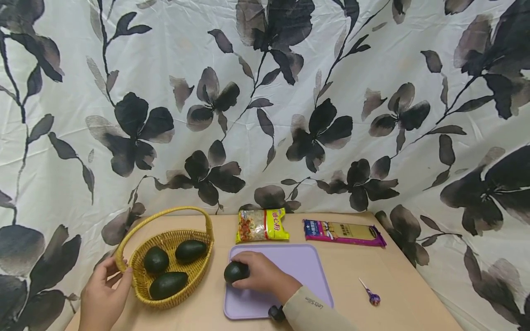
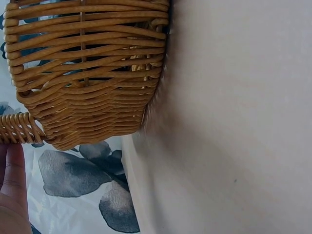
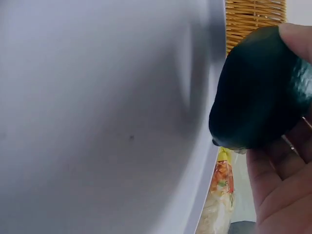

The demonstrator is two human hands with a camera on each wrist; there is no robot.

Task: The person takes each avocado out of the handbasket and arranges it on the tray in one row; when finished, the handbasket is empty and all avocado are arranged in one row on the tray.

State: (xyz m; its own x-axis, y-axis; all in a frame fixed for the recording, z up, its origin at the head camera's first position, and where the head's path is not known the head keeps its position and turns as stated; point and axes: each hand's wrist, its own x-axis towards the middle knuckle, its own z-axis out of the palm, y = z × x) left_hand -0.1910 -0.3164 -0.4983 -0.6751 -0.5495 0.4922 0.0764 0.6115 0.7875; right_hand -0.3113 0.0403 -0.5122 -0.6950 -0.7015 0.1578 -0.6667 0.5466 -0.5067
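Three dark green avocados [image 1: 168, 285] lie in one yellow woven basket [image 1: 182, 299], which stands just beside the left hand [image 1: 103, 292], on the side toward the right hand [image 1: 265, 273]. Two of them lie nearer the left hand, one beyond the other; the third lies farther from it, against the basket's far side. The basket has one arched handle [image 1: 165, 210], and the left hand holds this at its lower end, with the thumb on one side and the fingers on the other.

A fourth avocado [image 1: 236, 272] is in the right hand, gripped between thumb and fingers over the edge of a lilac tray [image 1: 298, 262] nearest the basket. Whether this avocado touches the tray, I cannot tell. That makes four avocados in all, three in the basket and one held.

The one tray lies beneath the right hand and its beige sleeve [image 1: 314, 308]. Two packets lie beyond the right hand: a yellow one [image 1: 271, 225] with a clear window, straight past the tray, and a purple and blue one [image 1: 345, 233], farther to the right. One lollipop [image 1: 374, 299] in a purple wrapper lies to the right of the right hand, well apart from it, on the pale table [image 1: 397, 276].
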